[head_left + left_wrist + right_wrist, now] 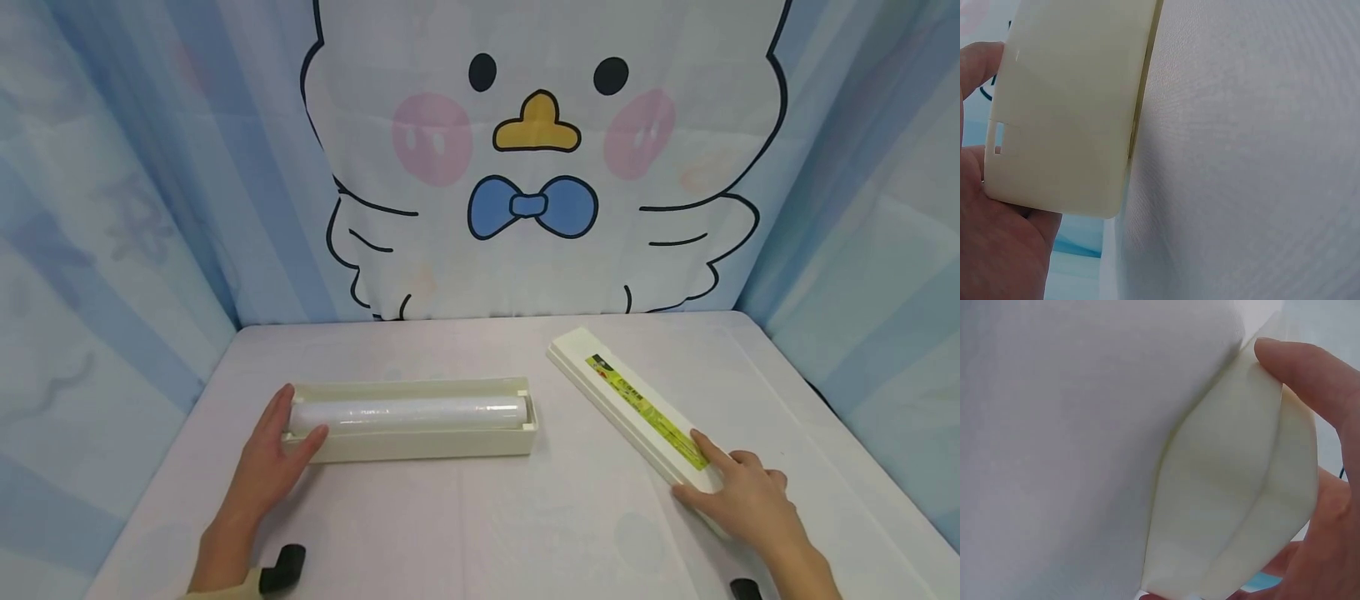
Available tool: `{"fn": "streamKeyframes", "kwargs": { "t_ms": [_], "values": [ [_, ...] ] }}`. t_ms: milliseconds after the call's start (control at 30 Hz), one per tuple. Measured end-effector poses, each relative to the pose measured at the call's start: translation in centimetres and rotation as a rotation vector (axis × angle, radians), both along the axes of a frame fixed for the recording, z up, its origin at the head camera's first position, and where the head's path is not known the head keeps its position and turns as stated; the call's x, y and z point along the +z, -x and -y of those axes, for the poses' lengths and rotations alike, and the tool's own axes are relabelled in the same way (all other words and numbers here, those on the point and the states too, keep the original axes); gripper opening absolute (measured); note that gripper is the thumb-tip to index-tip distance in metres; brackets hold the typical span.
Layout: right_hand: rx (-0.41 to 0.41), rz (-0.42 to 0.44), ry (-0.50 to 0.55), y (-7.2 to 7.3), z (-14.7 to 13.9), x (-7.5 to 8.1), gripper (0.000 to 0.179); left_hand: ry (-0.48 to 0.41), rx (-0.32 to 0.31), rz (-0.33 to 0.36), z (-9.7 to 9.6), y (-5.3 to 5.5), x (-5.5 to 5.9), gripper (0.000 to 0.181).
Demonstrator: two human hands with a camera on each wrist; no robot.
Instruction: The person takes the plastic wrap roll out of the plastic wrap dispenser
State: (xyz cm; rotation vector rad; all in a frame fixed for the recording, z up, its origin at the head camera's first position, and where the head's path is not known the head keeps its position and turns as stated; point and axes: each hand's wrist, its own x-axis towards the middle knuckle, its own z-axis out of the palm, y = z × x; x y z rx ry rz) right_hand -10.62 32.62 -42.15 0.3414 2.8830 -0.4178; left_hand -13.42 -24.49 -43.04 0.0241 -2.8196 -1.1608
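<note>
A long cream plastic box [427, 446] stands lidless on the left half of the table, with a white glossy roll of cling film [412, 414] lying in it. My left hand [262, 467] grips the box's left end, thumb at the front wall and fingers at the back corner. On the right, a matching lid [600, 379] with a green and yellow label [648, 412] lies at a slant. My right hand [750, 498] holds its near end between thumb and fingers. The right wrist view shows the lid's pale side [1222, 469] close against the cloth.
A pale cloth covers the table [465, 533]. Behind it hangs a curtain [532, 275] printed with a cartoon bird, and blue and white curtains close off both sides. Black wrist pieces [283, 568] show at the bottom edge by both arms.
</note>
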Motion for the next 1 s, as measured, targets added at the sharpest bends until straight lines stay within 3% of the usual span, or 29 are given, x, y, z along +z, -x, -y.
{"fn": "streamKeyframes", "kwargs": {
  "t_ms": [233,600,1000],
  "values": [
    [-0.005,-0.017,-0.050,0.0,0.3,-0.1,0.110,-0.003,0.001,0.027,0.0,0.0,0.0,0.094],
    [0.093,-0.371,-0.104,0.1,1.9,0.8,0.089,-0.002,0.002,0.014,0.0,0.0,-0.1,0.094],
    [0.156,-0.551,-0.143,1.2,4.9,1.2,0.075,-0.004,-0.007,-0.006,0.0,0.0,-0.1,0.093]
  ]
}}
